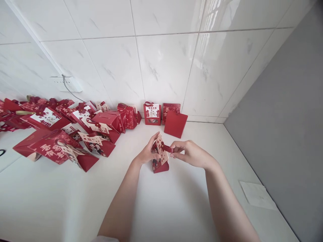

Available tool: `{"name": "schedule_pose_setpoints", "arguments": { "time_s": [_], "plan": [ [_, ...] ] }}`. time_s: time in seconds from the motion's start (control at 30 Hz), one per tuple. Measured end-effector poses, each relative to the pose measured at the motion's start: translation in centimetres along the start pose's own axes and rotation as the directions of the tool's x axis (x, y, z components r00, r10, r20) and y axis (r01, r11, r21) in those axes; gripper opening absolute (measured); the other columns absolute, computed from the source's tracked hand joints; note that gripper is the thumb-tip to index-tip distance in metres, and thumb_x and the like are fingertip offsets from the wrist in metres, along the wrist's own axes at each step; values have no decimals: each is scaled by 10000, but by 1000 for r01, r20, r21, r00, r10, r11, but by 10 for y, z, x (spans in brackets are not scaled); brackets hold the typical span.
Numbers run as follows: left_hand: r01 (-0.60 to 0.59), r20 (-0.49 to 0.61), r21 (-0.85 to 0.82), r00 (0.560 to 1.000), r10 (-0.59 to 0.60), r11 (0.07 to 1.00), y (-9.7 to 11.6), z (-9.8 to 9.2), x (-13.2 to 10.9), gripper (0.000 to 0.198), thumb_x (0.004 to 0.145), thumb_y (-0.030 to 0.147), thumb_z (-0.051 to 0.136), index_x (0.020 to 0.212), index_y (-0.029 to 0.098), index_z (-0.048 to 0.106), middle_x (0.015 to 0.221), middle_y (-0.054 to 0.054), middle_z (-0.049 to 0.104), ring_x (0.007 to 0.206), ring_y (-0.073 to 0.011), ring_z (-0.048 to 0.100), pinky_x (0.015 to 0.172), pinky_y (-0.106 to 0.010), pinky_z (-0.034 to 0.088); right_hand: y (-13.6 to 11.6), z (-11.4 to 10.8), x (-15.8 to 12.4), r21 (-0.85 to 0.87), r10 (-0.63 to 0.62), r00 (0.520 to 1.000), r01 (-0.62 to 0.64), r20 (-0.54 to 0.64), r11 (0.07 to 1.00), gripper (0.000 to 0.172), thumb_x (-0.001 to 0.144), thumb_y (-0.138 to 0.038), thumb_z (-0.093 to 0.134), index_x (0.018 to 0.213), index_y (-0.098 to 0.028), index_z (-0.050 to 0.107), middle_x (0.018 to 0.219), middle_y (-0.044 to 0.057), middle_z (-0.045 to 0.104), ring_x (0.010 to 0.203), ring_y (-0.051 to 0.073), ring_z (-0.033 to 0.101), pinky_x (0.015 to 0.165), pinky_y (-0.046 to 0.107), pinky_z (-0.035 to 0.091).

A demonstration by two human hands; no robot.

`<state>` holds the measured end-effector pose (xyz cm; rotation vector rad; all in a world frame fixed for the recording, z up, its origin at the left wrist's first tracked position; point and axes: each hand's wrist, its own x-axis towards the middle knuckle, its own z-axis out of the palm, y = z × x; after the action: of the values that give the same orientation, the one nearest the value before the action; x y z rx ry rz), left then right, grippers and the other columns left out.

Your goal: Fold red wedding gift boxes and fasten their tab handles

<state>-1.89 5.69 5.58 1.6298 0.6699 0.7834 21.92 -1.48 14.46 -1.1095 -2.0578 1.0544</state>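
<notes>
A small red gift box (160,167) with a cream printed card on its side stands on the white table, between my two hands. My left hand (148,152) is wrapped round the box's left side, its thumb across the front. On the right, my right hand (185,153) pinches the end of a dark red ribbon (167,148) that comes out from the top of the card.
Several red gift boxes (57,144) crowd the table (106,205) at the left. Others (152,114) stand along the tiled wall, with a plain red one (176,124) leaning there. A white pad (257,195) lies at the right by a grey panel (282,111).
</notes>
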Motion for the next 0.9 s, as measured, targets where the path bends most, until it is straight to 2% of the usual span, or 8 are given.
{"name": "schedule_pose_setpoints", "arguments": {
  "time_s": [0.07, 0.1, 0.2, 0.27, 0.4, 0.53, 0.67, 0.9],
  "plan": [
    [-2, 38, 146, 999, -4, 989, 25, 4, -3, 1354, 561, 595, 863, 1585, 292, 31, 1588, -178, 248, 1512, -361, 151, 1183, -482, 259, -4, 0, -1, 4, -22, 1000, 22, 0, 1000, 50, 923, -251, 578, 927, -232, 625, 859, -6, 721, 770, 161, 664, 741, 306, 499],
    [-3, 48, 228, 999, -9, 974, 37, 6, -5, 1387, 552, 565, 879, 1583, 302, -11, 1583, -178, 248, 1518, -355, 134, 1184, -492, 254, -6, 0, -2, 13, -26, 1000, 26, 5, 1000, 43, 913, -251, 595, 940, -232, 624, 877, -1, 728, 797, 170, 677, 768, 315, 510],
    [50, 4, 465, 998, -58, 884, 64, 14, -11, 1389, 550, 537, 888, 1583, 319, -15, 1540, -181, 311, 1482, -371, 223, 1170, -531, 261, -10, 3, -3, 39, -15, 1000, 14, 23, 999, 87, 878, -222, 639, 961, -236, 615, 897, 2, 739, 843, 185, 702, 815, 329, 529],
    [111, -60, 545, 994, -94, 831, 72, 18, -13, 1345, 571, 565, 865, 1584, 318, 16, 1532, -177, 321, 1451, -374, 285, 1149, -525, 298, -11, 6, -3, 36, -4, 1000, 3, 14, 999, 101, 877, -191, 626, 964, -241, 609, 901, -4, 743, 838, 182, 707, 818, 327, 531],
    [206, -154, 559, 978, -143, 803, 74, 21, -13, 1250, 594, 614, 828, 1574, 320, 110, 1531, -146, 331, 1384, -349, 402, 1091, -453, 391, -14, 13, -2, -56, -8, 998, 4, -63, 998, 134, 901, -167, 583, 984, -256, 637, 920, -9, 742, 834, 177, 693, 790, 315, 518],
    [259, -218, 579, 963, -160, 773, 74, 21, -12, 1203, 595, 654, 805, 1558, 311, 173, 1506, -131, 383, 1336, -355, 461, 1052, -444, 419, -19, 17, -1, -177, -32, 993, 11, -115, 984, 148, 922, -158, 555, 952, -249, 668, 924, 9, 727, 815, 174, 669, 724, 293, 491],
    [259, -218, 620, 964, -154, 740, 76, 22, -12, 1204, 599, 681, 784, 1560, 289, 174, 1506, -140, 386, 1330, -363, 468, 1032, -439, 427, -20, 18, -1, -270, -58, 992, 25, -116, 963, 123, 916, -145, 562, 907, -229, 651, 884, 26, 710, 762, 169, 650, 665, 276, 456],
    [249, -210, 659, 967, -144, 710, 78, 25, -11, 1210, 593, 665, 785, 1567, 286, 175, 1479, -127, 411, 1265, -353, 522, 990, -424, 455, -18, 15, -1, -364, -114, 990, 77, -79, 928, 110, 897, -119, 577, 855, -219, 554, 819, -1, 653, 699, 147, 585, 618, 251, 390]
  ]
}}
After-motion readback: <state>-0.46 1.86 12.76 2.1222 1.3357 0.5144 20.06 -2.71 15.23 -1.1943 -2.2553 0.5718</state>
